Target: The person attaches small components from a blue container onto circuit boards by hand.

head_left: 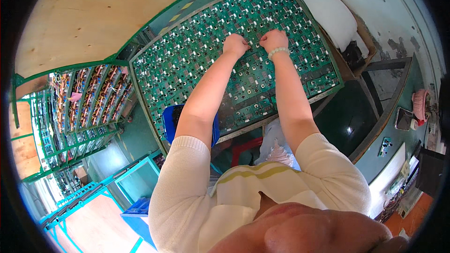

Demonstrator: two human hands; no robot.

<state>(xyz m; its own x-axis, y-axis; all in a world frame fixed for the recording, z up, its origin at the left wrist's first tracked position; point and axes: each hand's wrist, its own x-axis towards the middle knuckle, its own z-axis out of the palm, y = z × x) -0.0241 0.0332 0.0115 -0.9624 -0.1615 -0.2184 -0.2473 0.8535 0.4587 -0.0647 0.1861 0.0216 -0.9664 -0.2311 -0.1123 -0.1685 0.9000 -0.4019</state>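
Observation:
A wide tray (332, 90) covered with rows of green circuit boards (197, 42) lies in front of me. Over its middle, my left hand (236, 45) is closed, fingertips pinched together close to the boards. A short gap to the right, my right hand (274, 40) is also closed in a pinch, with a pale beaded bracelet (278, 51) at its wrist. Whatever the fingertips hold is too small or hidden to make out. Partly behind my left forearm, a blue bin (168, 124) with dark contents sits at the tray's near left edge.
Left of the tray stands a green rack (89, 96) loaded with wired parts. On the right, a desk (382, 161) carries a phone (403, 119), a pink item (420, 105) and a loose circuit board (386, 146). A cardboard box (363, 42) with white sheets is beyond the tray's right side.

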